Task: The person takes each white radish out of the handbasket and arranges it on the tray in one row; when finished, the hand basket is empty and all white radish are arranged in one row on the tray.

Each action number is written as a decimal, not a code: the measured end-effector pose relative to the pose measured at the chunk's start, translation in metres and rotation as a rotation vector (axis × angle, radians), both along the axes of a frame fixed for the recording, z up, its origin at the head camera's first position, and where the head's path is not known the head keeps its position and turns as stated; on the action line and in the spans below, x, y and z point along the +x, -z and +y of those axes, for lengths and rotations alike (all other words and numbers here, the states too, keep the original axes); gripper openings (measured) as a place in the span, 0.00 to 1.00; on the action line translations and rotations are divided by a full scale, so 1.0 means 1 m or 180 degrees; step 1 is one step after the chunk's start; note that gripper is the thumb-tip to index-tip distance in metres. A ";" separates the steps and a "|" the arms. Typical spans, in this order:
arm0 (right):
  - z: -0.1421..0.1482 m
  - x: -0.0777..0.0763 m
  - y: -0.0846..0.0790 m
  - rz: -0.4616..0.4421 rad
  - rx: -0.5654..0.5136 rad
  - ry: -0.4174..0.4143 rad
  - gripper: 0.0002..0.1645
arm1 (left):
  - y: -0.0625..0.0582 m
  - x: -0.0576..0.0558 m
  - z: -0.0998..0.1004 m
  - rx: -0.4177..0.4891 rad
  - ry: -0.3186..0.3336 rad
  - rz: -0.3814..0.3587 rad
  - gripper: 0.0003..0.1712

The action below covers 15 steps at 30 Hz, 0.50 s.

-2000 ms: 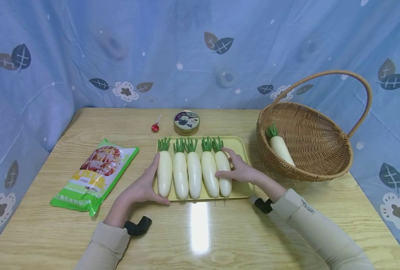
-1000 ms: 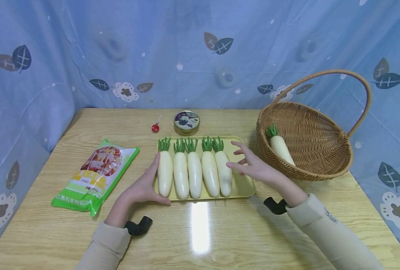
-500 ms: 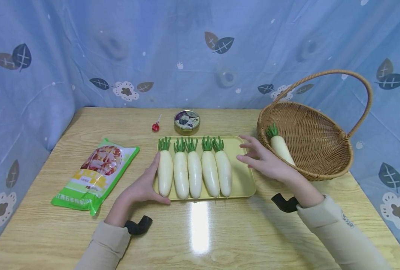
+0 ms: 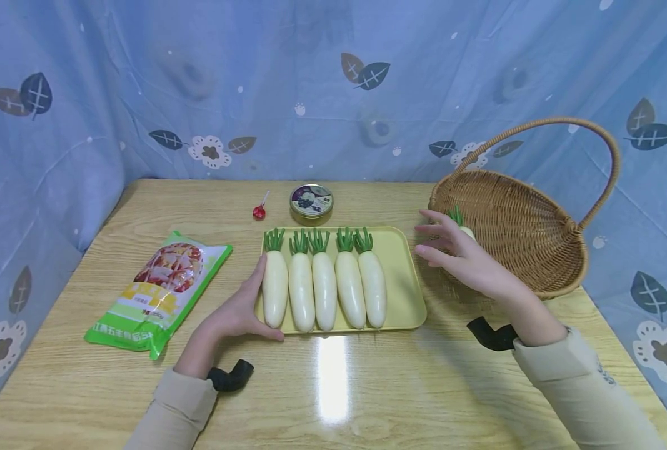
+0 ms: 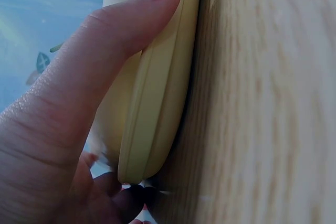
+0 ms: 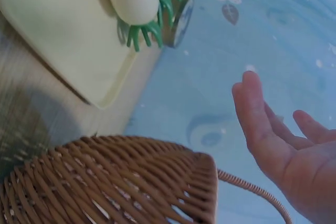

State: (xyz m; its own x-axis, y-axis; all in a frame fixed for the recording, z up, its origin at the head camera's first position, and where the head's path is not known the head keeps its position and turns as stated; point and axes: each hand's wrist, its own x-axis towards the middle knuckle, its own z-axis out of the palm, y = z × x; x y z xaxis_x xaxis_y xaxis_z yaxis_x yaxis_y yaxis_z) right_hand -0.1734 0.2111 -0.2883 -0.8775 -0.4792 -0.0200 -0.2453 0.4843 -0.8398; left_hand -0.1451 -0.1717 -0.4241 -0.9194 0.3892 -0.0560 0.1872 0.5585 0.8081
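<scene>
Several white radishes (image 4: 324, 290) with green tops lie side by side on a pale yellow tray (image 4: 405, 281) in the head view. My left hand (image 4: 240, 312) grips the tray's near left corner, the thumb along its front rim, as the left wrist view shows; the fingers there are partly hidden. Holding nothing, my right hand (image 4: 468, 259) hovers with extended fingers by the left side of a wicker basket (image 4: 527, 244). It covers most of the radish (image 4: 468, 232) inside the basket. In the right wrist view the basket's woven wall (image 6: 115, 182) sits below that hand.
A green and white food bag (image 4: 161, 294) lies left of the tray. Behind the tray stand a round tin (image 4: 310, 203) and a red lollipop (image 4: 259, 212) lying on the wooden table (image 4: 333, 387). The basket's tall handle (image 4: 611, 150) arches up at the right, before a blue curtain.
My right hand has let go of the rightmost radish on the tray and moved right, up to the basket. The left hand stays at the tray corner.
</scene>
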 end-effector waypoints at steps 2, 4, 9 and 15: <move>0.002 0.000 -0.002 0.0035 -0.0004 0.0039 0.39 | 0.000 0.000 0.000 0.0004 -0.0004 -0.0004 0.86; 0.004 0.000 -0.004 0.0067 0.0003 0.0081 0.39 | 0.001 0.000 0.000 0.0017 -0.0011 -0.0007 0.86; 0.010 -0.001 -0.007 0.0158 0.0058 0.0176 0.38 | 0.002 0.001 0.000 0.0031 -0.0023 -0.0013 0.86; 0.019 -0.002 -0.008 0.0319 0.0079 0.0330 0.37 | -0.001 0.001 0.000 0.0026 0.0004 0.0004 0.86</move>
